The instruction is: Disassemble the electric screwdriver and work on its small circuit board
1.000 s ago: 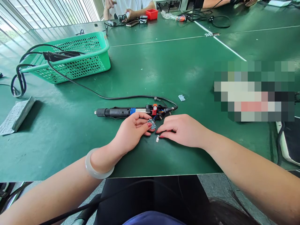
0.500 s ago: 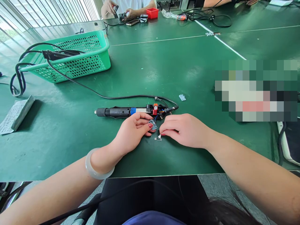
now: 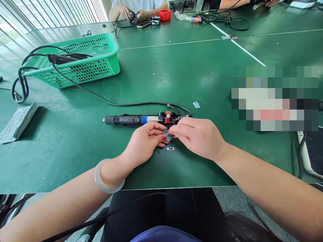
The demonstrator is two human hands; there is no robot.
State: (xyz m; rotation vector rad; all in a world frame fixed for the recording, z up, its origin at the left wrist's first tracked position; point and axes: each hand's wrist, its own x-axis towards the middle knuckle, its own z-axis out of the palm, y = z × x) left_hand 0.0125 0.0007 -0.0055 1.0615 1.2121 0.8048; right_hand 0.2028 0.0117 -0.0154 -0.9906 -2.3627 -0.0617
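Observation:
My left hand (image 3: 147,141) pinches a small blue-grey flat piece with cut-outs (image 3: 167,135) between thumb and fingers. The closed fingertips of my right hand (image 3: 199,137) meet that piece from the right; a tiny pale part seems to be in them, mostly hidden. Just below, a small white rectangular frame (image 3: 170,148) lies on the table. Behind both hands rests a black stick-shaped electric tool (image 3: 128,120) with a blue band, a silver section, a red-orange part and exposed wires at its right end. That end is partly covered by my right hand.
A green basket (image 3: 83,75) with black cables stands at the left, near a grey paper-covered block (image 3: 19,122). Another flat blue-grey piece (image 3: 196,105) lies beyond my right hand. A black cable (image 3: 121,104) crosses the table. People work at the far edge beside a red box (image 3: 165,15).
My right hand has risen from the white frame to the flat piece in my left hand, taking a tiny pale part along. The frame stays on the table.

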